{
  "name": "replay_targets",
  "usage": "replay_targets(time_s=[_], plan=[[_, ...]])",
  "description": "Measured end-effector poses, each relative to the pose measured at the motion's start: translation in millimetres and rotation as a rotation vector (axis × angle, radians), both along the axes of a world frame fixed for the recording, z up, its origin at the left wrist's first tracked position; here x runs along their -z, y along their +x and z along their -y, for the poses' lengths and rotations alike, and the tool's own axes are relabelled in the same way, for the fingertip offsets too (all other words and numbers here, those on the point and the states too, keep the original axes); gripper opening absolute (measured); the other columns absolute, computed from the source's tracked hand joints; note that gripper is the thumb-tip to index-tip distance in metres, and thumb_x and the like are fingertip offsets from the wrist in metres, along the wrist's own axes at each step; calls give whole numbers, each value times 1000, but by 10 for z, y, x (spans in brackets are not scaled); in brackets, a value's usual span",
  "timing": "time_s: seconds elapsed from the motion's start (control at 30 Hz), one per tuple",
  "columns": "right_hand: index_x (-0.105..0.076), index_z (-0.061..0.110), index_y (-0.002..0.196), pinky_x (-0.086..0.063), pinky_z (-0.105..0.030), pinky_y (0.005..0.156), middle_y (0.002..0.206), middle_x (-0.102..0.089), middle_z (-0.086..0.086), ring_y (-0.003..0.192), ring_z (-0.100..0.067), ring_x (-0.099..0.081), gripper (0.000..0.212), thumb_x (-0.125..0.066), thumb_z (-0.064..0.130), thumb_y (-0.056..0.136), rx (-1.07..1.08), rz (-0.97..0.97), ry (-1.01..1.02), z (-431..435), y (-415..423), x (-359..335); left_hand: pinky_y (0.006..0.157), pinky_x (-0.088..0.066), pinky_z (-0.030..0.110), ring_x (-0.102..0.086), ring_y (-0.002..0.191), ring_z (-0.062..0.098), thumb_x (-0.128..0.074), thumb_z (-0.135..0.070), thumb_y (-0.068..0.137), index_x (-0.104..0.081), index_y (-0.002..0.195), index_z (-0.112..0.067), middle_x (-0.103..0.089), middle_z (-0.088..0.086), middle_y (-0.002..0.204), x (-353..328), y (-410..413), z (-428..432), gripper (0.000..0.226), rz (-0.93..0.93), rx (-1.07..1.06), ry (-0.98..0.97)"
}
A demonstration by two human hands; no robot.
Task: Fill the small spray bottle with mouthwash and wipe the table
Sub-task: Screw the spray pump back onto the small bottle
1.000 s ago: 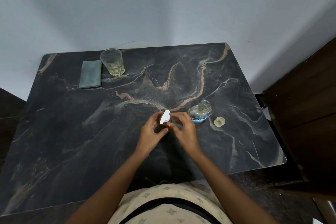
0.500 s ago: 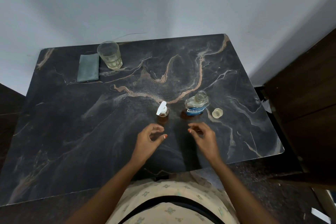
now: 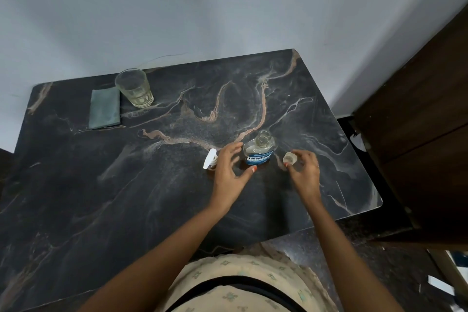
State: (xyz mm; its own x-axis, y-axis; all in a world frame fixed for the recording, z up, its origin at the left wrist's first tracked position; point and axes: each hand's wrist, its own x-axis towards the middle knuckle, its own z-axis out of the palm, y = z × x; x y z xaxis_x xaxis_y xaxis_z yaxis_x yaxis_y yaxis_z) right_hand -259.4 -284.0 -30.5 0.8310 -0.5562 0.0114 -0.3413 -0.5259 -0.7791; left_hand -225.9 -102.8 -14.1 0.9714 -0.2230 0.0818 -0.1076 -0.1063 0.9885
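Note:
The small spray bottle (image 3: 211, 161), amber with a white nozzle, stands upright on the dark marble table (image 3: 126, 185). To its right stands the uncapped mouthwash bottle (image 3: 260, 150) with a blue label. My left hand (image 3: 229, 168) hovers between the two bottles, fingers spread toward the mouthwash bottle and holding nothing. The clear mouthwash cap (image 3: 288, 158) lies right of that bottle. My right hand (image 3: 304, 172) pinches it between thumb and fingertips.
A folded grey-green cloth (image 3: 104, 108) lies at the table's back left, beside a drinking glass (image 3: 134, 91) holding a little pale liquid. A dark wooden cabinet (image 3: 417, 121) stands close to the table's right edge. A wall runs behind the table.
Both hands left the spray bottle, drew back, then moved forward and right. The left is now by the mouthwash bottle and the right has reached the cap.

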Motion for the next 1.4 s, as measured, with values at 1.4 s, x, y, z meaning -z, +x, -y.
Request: replay_targets(time_s=[1.4], plan=[[-51,10,116,-41,-34,81,119,-57,-6,104,-27,-48,42,-62,1,76,-614,-87,-540,-257,391,-1286,94,-46,28,-59,105,11,-77,-12,69,-56,101,-35,-61,-9,107,-32,275,190,44,-97,18,18]])
